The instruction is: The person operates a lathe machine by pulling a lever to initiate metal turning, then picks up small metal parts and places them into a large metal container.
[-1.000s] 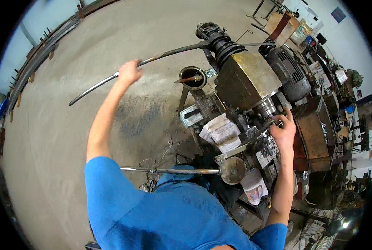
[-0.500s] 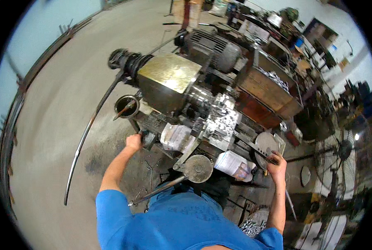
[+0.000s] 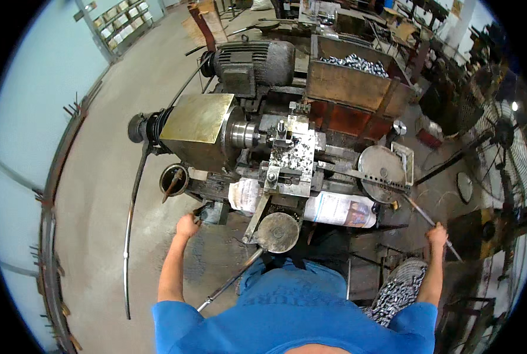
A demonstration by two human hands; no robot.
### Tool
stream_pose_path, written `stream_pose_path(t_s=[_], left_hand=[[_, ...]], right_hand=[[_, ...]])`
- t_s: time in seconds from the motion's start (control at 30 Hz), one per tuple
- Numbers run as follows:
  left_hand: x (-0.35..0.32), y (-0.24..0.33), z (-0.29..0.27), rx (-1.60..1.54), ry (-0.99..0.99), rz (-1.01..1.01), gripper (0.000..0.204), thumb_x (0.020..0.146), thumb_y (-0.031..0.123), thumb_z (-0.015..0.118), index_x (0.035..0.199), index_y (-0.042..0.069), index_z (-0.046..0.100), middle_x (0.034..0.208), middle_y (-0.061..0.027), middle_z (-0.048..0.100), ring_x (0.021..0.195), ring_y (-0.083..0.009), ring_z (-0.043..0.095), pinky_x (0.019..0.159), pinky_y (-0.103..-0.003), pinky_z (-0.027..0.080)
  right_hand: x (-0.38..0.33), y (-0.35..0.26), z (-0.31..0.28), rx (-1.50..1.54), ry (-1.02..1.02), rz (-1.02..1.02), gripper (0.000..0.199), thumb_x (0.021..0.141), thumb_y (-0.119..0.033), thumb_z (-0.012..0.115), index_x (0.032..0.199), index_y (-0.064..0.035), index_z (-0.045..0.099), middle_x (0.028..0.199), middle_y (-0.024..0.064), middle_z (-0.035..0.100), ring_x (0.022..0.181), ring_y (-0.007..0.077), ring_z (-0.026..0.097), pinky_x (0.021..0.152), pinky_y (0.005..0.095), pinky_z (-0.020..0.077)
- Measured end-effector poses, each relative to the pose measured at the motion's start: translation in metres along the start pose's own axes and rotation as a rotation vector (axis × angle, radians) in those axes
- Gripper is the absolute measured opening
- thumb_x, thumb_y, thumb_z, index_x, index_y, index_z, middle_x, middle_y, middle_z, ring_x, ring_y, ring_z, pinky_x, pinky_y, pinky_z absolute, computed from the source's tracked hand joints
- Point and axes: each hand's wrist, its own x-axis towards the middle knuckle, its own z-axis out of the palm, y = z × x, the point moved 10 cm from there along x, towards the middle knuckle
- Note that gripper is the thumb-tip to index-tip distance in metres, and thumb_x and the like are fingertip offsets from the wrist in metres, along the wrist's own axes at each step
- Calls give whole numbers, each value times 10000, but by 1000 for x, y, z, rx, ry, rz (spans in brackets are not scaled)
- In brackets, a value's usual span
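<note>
1. Since the earlier frame, the right hand (image 3: 437, 235) had moved from the perforated bar (image 3: 364, 176) to the rod (image 3: 421, 213), lower right.
2. It was closed round the rod; the left hand (image 3: 188, 225), left of centre, was curled beside the grey box (image 3: 217, 213), its grip unclear.
3. Metal pieces (image 3: 355, 64) already lay in the bin (image 3: 346, 88), upper right; how much was left couldn't be told.
4. The rod's long axis slanted from the disc (image 3: 382, 165) towards the lower right.

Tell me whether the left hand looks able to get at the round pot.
Probably yes: the left hand is near the round pot, with nothing visible between them. It is at a dark object by the grey box, though, which may occupy it.
</note>
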Motion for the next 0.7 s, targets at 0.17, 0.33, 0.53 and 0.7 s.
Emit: stream_pose_path(t_s=[0.17,0.33,0.53,0.7], left_hand=[[-19,-33,28,-152,-206,-37,451,697,273,677,1105,96,602,885,-159,653,828,-304,627,732,-393,494],[-44,-69,69,-187,-368,-113,465,699,274,690,1107,70,597,869,-161,659,789,-273,641,728,-374,500],[-48,-48,62,-265,-379,-140,440,726,211,678,1111,20,581,839,-182,653,659,-239,643,679,-363,501],[-39,-30,50,-351,-369,-156,439,742,181,665,1129,1,561,802,-185,649,607,-220,633,645,-354,496]], right_hand=[[-41,-7,3,70,131,5,228,605,-163,611,763,-14,544,724,203,592,702,384,583,645,442,482],[-159,-39,-1,140,150,-10,381,526,-220,635,849,-29,571,686,181,597,617,367,581,560,444,476],[-203,-64,-4,280,42,91,362,558,-236,552,860,-36,553,693,235,597,649,430,579,604,498,471],[-212,-70,-16,315,-9,114,383,558,-254,545,870,-33,552,686,245,593,667,442,578,627,506,468]])
